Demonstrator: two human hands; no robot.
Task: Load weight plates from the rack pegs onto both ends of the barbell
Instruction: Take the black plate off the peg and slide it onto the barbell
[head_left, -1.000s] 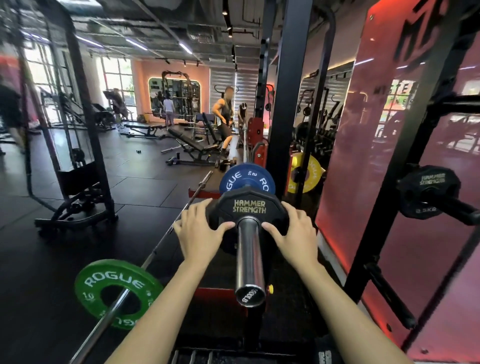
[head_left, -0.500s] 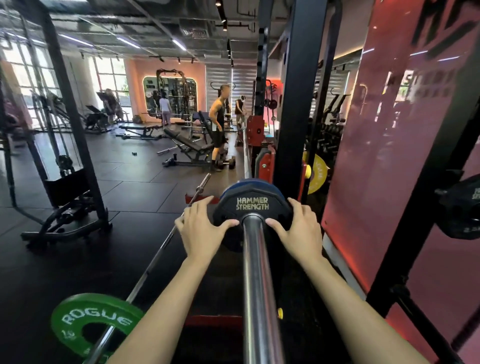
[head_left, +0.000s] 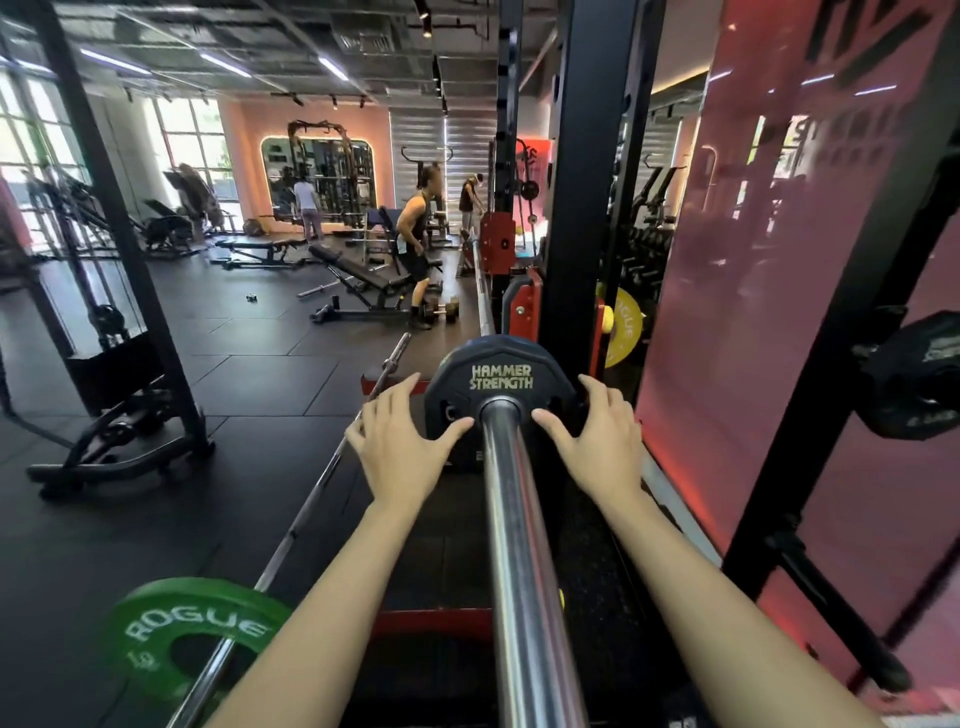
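Note:
A black Hammer Strength plate (head_left: 501, 376) sits on the chrome barbell sleeve (head_left: 519, 545), which runs from the bottom of the view away from me. My left hand (head_left: 400, 447) holds the plate's left rim with its thumb on the face. My right hand (head_left: 597, 447) holds the right rim the same way, fingers curled over the edge. The plate is far down the sleeve, close to the black rack upright (head_left: 576, 208). Whatever lies behind the plate is hidden.
A second barbell (head_left: 311, 493) with a green Rogue plate (head_left: 192, 623) lies on the floor at left. A yellow plate (head_left: 623, 325) stands behind the upright. Another black plate (head_left: 919, 374) hangs on a rack peg at right, above a bare peg (head_left: 831, 608). People train in the distance.
Both hands have slid the black plate farther along the sleeve toward the upright. The blue plate behind it is now covered, and more bare sleeve shows in front.

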